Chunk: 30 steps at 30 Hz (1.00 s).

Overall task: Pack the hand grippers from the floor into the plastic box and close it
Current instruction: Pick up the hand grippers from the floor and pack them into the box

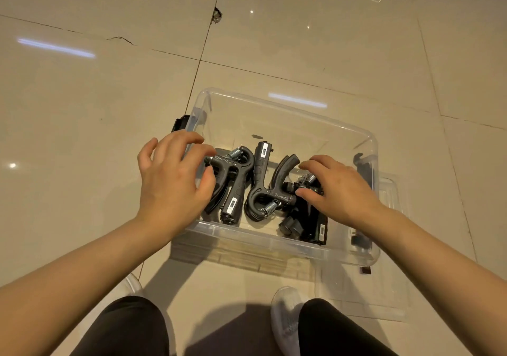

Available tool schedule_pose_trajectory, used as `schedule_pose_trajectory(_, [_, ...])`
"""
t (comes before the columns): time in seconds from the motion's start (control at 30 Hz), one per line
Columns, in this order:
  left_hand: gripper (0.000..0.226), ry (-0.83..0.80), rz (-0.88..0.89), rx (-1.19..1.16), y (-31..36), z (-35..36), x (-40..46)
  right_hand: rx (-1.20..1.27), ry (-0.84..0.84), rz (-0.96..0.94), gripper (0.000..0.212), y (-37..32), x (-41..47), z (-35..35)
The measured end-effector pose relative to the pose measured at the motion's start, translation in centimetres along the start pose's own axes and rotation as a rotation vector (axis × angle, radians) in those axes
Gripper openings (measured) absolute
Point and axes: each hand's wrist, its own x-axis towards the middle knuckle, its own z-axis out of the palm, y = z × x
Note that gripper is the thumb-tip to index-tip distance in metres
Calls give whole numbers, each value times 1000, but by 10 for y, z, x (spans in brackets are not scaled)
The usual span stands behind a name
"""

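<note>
I see the clear plastic box (285, 125) on the tiled floor (82, 109), lid off. Black hand grippers (258, 185) lie inside, near the front wall. My left hand (171, 180) hangs over the box's left edge, fingers spread & lightly bent, thumb touching the leftmost gripper. My right hand (338, 188) rests on the rightmost gripper, fingers bent over it; can't tell if it's gripping.

Glossy beige floor tiles (82, 125) fill the view, split by thin dark grout lines (197, 65). One tile corner is chipped (216, 15), and a hairline crack (122, 39) runs nearby. Ceiling lights reflect as bright dots and streaks (56, 47).
</note>
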Motion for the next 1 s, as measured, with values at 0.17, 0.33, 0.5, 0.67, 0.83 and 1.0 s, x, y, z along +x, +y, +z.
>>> schedule_pose_trajectory(0.17, [40, -267, 178, 84, 11, -27, 9, 27, -158, -30, 50, 1, -42, -58])
schedule_pose_trajectory(0.33, [55, -728, 217, 99, 63, -133, 41, -11, -290, -91, 49, -14, -94, -148])
schedule_pose_trajectory(0.5, [44, -479, 301, 132, 138, -235, 30, 90, -124, -73, 50, -43, -168, -232])
schedule_pose_trajectory(0.67, [42, -149, 368, 225, 172, -276, -35, 9, 18, -68, 53, -80, -220, -242])
schedule_pose_trajectory(0.83, [39, -128, 218, 263, 148, -286, -96, 74, 87, -66, 47, -99, -255, -208])
schedule_pose_trajectory(1.0, [35, -119, 119, 382, 120, -297, -121, 196, 211, -13, 33, -105, -262, -197])
